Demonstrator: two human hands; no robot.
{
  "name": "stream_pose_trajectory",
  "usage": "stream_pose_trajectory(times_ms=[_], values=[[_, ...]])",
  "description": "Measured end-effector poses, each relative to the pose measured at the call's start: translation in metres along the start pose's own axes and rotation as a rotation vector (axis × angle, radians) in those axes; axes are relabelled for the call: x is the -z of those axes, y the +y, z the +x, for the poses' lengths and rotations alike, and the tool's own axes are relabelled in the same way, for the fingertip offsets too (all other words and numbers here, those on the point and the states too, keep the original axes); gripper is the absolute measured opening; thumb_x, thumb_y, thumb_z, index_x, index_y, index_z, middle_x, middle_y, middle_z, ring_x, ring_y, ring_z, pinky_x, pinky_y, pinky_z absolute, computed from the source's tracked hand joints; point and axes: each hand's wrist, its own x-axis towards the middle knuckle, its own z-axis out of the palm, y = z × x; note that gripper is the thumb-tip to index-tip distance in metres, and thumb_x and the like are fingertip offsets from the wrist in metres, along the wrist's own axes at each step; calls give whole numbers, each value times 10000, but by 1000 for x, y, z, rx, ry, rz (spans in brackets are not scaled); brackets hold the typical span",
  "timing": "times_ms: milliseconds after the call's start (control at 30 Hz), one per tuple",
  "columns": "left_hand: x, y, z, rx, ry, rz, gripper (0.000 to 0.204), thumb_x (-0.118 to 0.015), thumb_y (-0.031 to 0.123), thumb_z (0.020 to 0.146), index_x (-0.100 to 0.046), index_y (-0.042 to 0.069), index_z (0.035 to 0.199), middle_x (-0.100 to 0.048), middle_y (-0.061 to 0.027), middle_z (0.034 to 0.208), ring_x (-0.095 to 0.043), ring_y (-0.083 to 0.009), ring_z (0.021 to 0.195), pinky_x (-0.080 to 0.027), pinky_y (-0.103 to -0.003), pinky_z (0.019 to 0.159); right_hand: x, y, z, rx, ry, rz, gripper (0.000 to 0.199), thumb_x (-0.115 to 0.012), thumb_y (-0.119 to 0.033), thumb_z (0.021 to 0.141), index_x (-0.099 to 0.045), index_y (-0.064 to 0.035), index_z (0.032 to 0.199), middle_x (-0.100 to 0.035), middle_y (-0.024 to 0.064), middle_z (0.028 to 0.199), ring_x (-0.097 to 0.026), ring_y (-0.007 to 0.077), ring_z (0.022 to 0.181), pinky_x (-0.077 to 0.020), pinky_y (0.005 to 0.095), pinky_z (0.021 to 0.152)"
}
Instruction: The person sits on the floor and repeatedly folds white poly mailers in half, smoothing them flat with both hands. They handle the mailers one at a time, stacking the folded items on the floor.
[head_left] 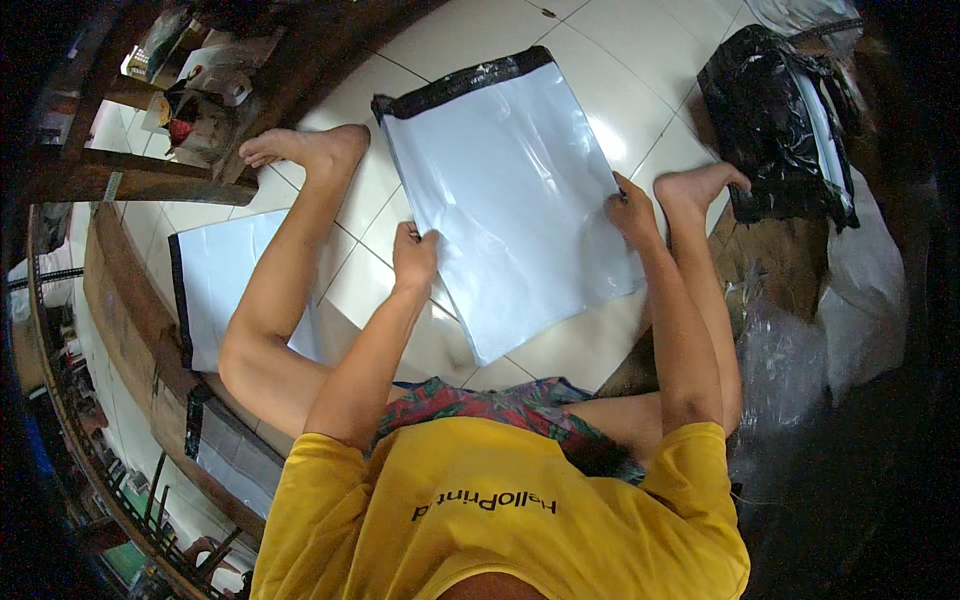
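Observation:
A large white plastic mailing bag (520,200) with a black band along its far edge lies over the tiled floor between my legs, slightly tilted. My left hand (415,258) is closed on its left edge, thumb on top. On the opposite side, my right hand (632,212) pinches the right edge. A small dark bit shows at the right fingertips, too small to name. The bag's surface is wrinkled near both grips, and its near corner points toward my lap.
Another white mailing bag (215,290) with a black edge lies left, partly behind my leg. A package wrapped in black plastic (765,120) sits at far right, above brown cardboard (765,250) and crumpled clear plastic (780,345). Wooden furniture (140,178) stands on the left.

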Motion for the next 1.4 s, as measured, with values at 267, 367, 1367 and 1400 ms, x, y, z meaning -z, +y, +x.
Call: stream_pose_trajectory(times_ms=[267, 367, 1367, 1400], values=[[-1, 3, 64, -140, 57, 366, 501, -622, 254, 869, -543, -109, 1206, -519, -340, 1219, -517, -463, 1160, -425, -495, 1013, -8, 7, 58, 65, -61, -238, 352, -676, -176, 814, -640, 52, 1079, -665, 327, 966, -663, 450, 955, -528, 487, 834], [-14, 36, 65, -85, 155, 461, 434, -601, 220, 870, -574, -98, 1164, -522, -332, 1189, -531, -452, 1120, -438, -488, 999, -6, -19, 69, 94, -56, -318, 290, -683, -180, 810, -649, 60, 969, -680, 300, 908, -679, 443, 898, -539, 489, 797], [424, -147, -67, 108, 1115, 39, 710, -777, 373, 811, -511, -60, 1307, -558, -252, 1272, -552, -349, 1171, -435, -432, 1009, -149, -349, -22, 694, -235, 389, 238, -595, -130, 953, -636, 10, 1141, -682, 118, 1001, -642, 176, 892, -514, 300, 790], [420, -196, -66, 277, 1102, -12, 787, -787, 392, 791, -472, -75, 1341, -537, -266, 1300, -533, -372, 1204, -421, -444, 1033, -168, -388, -23, 797, -267, 171, 240, -603, -140, 925, -647, 10, 1107, -698, 168, 1037, -679, 239, 928, -520, 339, 824]])
